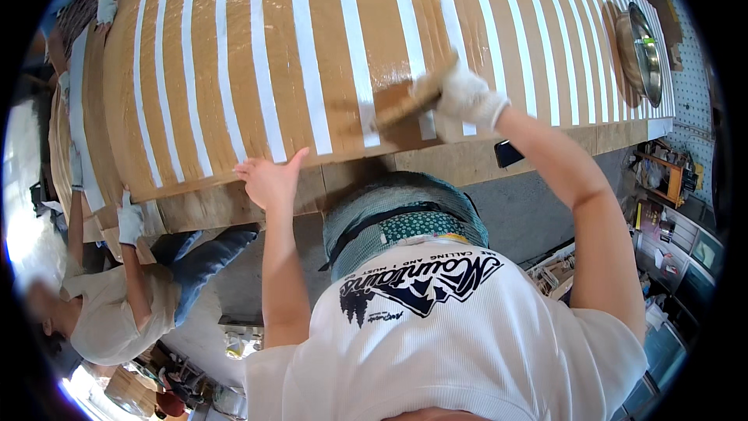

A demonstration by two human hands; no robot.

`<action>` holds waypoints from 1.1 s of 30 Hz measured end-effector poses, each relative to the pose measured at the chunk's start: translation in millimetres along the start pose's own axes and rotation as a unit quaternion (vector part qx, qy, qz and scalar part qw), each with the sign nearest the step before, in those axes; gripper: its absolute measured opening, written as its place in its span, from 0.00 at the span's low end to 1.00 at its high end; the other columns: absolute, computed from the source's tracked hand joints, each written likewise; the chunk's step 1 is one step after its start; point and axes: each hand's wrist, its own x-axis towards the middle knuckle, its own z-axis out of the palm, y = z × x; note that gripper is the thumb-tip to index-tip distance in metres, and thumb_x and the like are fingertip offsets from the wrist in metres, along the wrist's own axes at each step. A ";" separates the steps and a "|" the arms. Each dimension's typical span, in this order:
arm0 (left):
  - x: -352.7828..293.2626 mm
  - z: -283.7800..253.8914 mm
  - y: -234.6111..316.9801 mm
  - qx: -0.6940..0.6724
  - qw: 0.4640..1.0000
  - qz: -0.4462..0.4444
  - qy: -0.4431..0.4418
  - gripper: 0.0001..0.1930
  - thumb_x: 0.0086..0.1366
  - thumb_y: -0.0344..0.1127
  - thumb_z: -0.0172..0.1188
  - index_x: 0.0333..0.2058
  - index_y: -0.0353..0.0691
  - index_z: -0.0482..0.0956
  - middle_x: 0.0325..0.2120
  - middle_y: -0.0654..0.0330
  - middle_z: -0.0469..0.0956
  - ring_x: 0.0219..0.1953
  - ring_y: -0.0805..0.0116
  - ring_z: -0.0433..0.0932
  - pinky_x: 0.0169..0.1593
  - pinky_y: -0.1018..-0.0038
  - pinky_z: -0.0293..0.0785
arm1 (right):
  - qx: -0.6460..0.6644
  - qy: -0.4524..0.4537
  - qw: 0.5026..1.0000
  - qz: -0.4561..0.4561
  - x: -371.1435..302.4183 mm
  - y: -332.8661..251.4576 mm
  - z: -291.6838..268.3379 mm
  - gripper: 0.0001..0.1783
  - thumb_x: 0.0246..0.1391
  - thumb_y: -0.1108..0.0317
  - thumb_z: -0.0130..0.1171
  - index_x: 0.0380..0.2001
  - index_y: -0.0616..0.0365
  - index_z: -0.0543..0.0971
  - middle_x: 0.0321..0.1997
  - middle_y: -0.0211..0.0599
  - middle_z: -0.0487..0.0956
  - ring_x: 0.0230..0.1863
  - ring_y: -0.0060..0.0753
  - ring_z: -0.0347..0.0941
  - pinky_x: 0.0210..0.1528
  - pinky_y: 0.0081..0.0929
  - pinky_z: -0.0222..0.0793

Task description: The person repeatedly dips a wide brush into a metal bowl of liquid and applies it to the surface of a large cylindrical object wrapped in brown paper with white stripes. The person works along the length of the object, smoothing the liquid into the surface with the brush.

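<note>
Now, right hand [469, 97]: in a white glove, closed around one end of a flat tool, holding it over the sheet toward the bench's near edge.
Flat tool [411, 103]: light brown and brush-like, blurred, tilted so its free end points down and left; whether it touches the sheet, I cannot tell.
Left hand [269, 181]: bare, open, fingers spread and thumb out, resting at the sheet's near edge with nothing gripped.
Striped sheet [206, 74]: brown and glossy with white stripes, covering the bench beneath both hands.
Bench [460, 167]: wooden edge showing below the sheet.
Phone [508, 153]: dark, at that edge, near the right forearm.
Metal bowl [628, 54]: on the sheet, far right.
Co-worker [128, 316]: at the left end, a gloved hand [130, 220] by the bench corner.
</note>
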 end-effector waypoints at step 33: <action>-8.8 5.6 -4.0 -0.022 1.000 0.015 -0.004 0.69 0.45 0.75 0.66 0.64 0.14 0.53 0.66 0.24 0.52 0.72 0.35 0.49 0.71 0.55 0.55 | -0.021 0.188 0.973 0.133 70.6 -16.9 -62.0 0.24 0.45 0.60 0.73 0.39 0.58 0.71 0.41 0.48 0.81 0.47 0.56 0.78 0.48 0.46 0.74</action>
